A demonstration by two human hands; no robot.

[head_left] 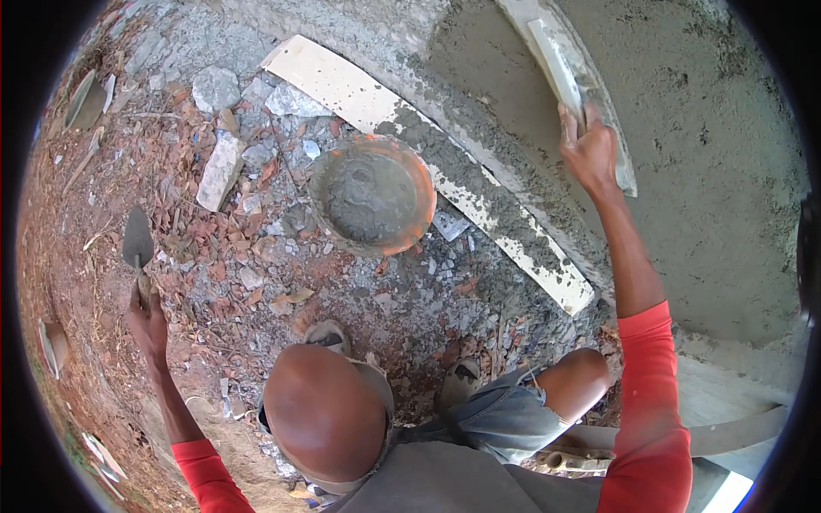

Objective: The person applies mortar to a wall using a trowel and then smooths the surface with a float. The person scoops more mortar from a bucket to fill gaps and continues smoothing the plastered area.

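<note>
My right hand (590,150) grips the handle of a long float (566,77), which lies against the wet grey cement surface (701,214) at the upper right. My left hand (147,321) is closed around the handle of a pointed trowel (137,235) held over the rubble at the left, its blade pointing away from me. Between my hands, an orange basin (415,184) holds grey mortar (363,197). A long white board (325,77), spattered with mortar along much of its length, lies diagonally behind the basin, alongside the cement edge.
The ground (248,316) is strewn with stone chips, dry leaves and larger broken chunks (221,171). Curved shards (85,103) lie at the far left. My bent bare knees (581,385) and feet are at the lower middle, beside a pale concrete ledge (731,385) at the right.
</note>
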